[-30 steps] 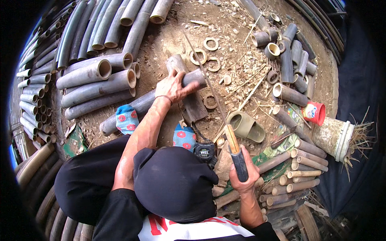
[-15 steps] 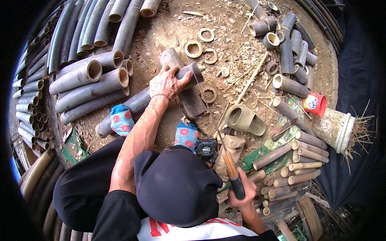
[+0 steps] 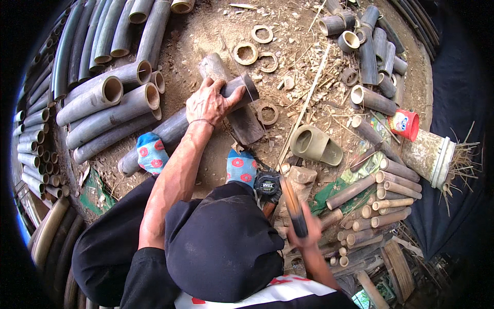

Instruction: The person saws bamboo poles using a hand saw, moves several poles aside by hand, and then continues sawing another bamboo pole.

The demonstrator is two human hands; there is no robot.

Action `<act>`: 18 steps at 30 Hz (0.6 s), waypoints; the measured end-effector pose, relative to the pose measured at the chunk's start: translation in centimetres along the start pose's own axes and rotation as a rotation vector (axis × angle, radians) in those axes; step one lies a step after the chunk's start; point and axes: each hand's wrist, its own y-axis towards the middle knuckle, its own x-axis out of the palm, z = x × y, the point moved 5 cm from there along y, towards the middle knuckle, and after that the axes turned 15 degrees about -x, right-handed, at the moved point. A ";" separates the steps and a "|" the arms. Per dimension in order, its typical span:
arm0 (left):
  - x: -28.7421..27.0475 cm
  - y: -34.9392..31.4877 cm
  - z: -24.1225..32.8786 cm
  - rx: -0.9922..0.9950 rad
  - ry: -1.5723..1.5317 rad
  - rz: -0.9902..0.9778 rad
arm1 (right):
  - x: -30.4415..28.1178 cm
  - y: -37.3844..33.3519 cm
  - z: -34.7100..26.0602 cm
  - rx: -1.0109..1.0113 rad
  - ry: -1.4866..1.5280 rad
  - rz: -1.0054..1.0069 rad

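A dark bamboo tube (image 3: pixel 175 127) lies slantwise across another thick bamboo piece (image 3: pixel 248 127) on the ground. My left hand (image 3: pixel 207 104) is closed over the tube near its far right end, thumb toward that end. Lower right, my right hand (image 3: pixel 304 226) grips the wood-and-black handle of a handsaw (image 3: pixel 292 203), blurred by motion. The saw's thin blade points up toward the tube's end, edge-on and hard to follow; whether it touches the bamboo I cannot tell. My socked feet (image 3: pixel 151 153) are beside the tube, and my dark-clothed knees hide part of the ground.
Long bamboo tubes (image 3: pixel 110 108) are stacked at left. Cut bamboo rings (image 3: pixel 245 53) and chips lie ahead. At right are an olive slipper (image 3: pixel 316 146), short bamboo pieces (image 3: pixel 393 193), a red container (image 3: pixel 404 125) and a whitish bucket (image 3: pixel 427 157). A tape measure (image 3: pixel 267 185) lies by my foot.
My right hand has drawn the saw back toward me, down and slightly left. My left hand keeps its hold on the tube. The whole view has shifted a little.
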 end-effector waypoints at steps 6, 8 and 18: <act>0.5 0.6 -0.5 -0.013 0.016 -0.050 | 3.5 8.1 0.1 0.015 0.112 0.031; -0.2 1.2 0.1 0.046 -0.025 -0.051 | -0.2 -0.8 -0.5 -0.042 0.094 0.074; 0.9 0.3 0.6 0.208 0.088 -0.068 | 5.3 12.8 0.8 -0.018 0.276 0.205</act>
